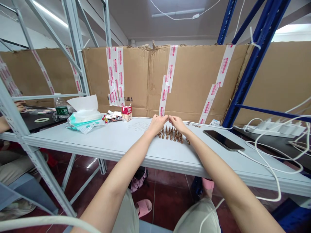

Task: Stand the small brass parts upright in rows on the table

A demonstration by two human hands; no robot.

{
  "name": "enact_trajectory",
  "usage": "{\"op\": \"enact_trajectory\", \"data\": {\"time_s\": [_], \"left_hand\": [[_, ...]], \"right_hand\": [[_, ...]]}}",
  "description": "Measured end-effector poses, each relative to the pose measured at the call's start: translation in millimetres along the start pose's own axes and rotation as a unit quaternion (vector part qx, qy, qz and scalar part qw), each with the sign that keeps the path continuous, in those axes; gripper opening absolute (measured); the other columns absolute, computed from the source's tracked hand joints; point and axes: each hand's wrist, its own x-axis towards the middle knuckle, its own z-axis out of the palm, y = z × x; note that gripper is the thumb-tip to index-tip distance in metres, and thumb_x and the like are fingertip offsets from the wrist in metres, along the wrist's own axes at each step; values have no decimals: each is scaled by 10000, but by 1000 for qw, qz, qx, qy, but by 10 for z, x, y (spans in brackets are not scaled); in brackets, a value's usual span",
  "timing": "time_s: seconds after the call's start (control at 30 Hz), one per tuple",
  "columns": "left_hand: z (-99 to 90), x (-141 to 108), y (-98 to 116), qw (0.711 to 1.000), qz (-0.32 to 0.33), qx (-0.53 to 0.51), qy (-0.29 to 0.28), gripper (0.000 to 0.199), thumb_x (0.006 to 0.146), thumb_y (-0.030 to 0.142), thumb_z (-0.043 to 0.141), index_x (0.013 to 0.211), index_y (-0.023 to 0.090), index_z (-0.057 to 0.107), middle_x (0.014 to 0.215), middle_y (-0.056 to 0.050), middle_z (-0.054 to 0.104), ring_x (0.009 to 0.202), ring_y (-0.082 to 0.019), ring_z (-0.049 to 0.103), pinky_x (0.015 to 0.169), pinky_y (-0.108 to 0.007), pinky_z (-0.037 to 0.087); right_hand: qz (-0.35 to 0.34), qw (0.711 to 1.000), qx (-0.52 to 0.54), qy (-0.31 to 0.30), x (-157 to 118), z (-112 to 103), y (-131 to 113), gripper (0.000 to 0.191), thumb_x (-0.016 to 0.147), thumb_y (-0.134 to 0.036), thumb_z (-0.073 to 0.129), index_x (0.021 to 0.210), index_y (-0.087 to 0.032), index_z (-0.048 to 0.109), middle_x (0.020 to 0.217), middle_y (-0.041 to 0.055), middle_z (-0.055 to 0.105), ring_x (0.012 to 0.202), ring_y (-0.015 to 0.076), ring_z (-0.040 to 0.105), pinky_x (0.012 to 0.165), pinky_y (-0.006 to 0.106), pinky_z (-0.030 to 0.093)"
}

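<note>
My left hand [158, 124] and my right hand [178, 123] meet above the table, fingertips pinched close together. Whatever sits between them is too small to make out. Just below and partly behind the hands stand several small bronze-coloured figure-like pieces [171, 133], upright in rows. A few more small metal pieces [196, 125] lie to the right of my right hand. Left of my left hand, many tiny clear pieces [141, 126] are scattered on the tabletop.
On the grey table [116, 142] stand a tissue pack [85, 116] and a drink carton [126, 114] at left. A phone [222, 140] with a white cable lies at right, near a power strip [277, 127]. A cardboard wall [136, 74] closes the back.
</note>
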Motion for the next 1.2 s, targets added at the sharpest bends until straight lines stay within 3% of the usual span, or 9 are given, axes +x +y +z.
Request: {"op": "enact_trajectory", "data": {"time_s": [0.1,0.3,0.53,0.73,1.0,1.2], "left_hand": [[-4,0,-2,1000,1,11,2,325,920,383,244,930,183,500,782,-40,624,775,-172,568,711,-288,274],[-25,2,22,1000,0,4,21,323,921,366,248,1028,166,478,792,-56,623,779,-181,565,723,-292,271],[-9,11,9,1000,-11,-2,16,422,931,364,181,864,168,548,759,-65,629,747,-182,566,737,-308,276],[-37,-1,28,1000,-14,-14,20,348,919,385,249,1031,150,480,796,-62,624,787,-184,567,751,-301,282],[-51,-7,43,999,-13,-29,-7,336,928,326,230,918,153,518,794,-75,620,803,-197,565,790,-322,274],[-45,-14,46,1000,-19,-21,3,290,924,306,255,1028,137,467,808,-82,620,824,-200,565,798,-312,275]], "right_hand": [[3,1000,19,2,19,5,29,452,797,-579,313,590,-184,391,541,-28,344,503,93,297,487,232,250],[6,999,35,-3,17,7,-2,464,790,-597,337,569,-190,366,523,-28,330,487,89,281,475,235,249],[10,1000,18,-17,-7,18,-20,445,810,-554,342,556,-188,338,525,-32,315,486,80,266,469,226,246],[10,1000,12,-1,16,-5,-15,466,809,-580,323,560,-187,354,515,-30,324,473,80,270,456,231,226],[5,1000,10,-26,-16,9,-36,480,804,-591,331,542,-189,332,518,-24,321,483,84,273,479,241,244],[3,1000,2,-19,-10,7,-27,486,806,-594,329,536,-189,334,503,-28,322,477,84,278,485,241,241]]}}
